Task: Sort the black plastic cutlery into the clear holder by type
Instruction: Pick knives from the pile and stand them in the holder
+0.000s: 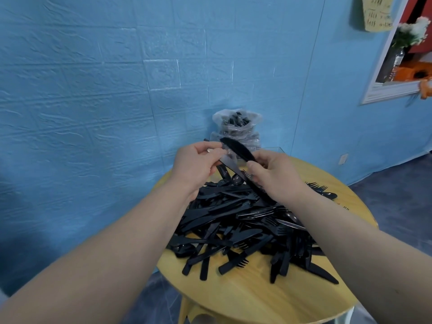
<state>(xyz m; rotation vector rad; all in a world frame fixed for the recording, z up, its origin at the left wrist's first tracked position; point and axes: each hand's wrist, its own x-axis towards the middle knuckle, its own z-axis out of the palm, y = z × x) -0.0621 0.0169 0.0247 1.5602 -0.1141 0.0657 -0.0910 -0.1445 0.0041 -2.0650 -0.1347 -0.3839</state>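
With our right hand gripping a bunch of knives and our left hand pinching one blade above the pile — near the tabletop's far edge — we should square them before dropping them into the clear holder.

**Round wooden table with cutlery**

Round yellow wooden table against blue wall. Large heap of black plastic cutlery across the middle. Behind heap, clear bag of cutlery. Right of heap, few loose forks.

Black cutlery heap; holder seemingly part-filled.
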